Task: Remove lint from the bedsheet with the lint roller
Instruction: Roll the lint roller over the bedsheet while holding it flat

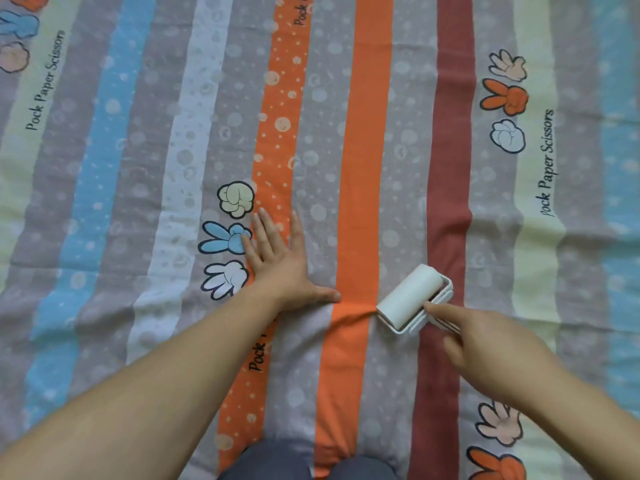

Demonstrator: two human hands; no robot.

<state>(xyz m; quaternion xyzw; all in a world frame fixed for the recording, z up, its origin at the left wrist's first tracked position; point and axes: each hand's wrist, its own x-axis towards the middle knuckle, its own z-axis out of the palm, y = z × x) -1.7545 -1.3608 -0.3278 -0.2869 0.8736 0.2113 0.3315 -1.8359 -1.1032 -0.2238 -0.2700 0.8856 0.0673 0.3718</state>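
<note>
The white cylindrical lint roller point(410, 297) lies on the striped printed fabric bedsheet point(145, 188), between its orange stripe point(367, 133) and dark red stripe point(450, 168); its long axis runs diagonally, near-left to far-right, the handle pointing back to the right hand point(491, 348), which grips it with the forefinger stretched along it. The left hand point(277, 265) rests flat on the sheet nearby, fingers straight and spread.
</note>
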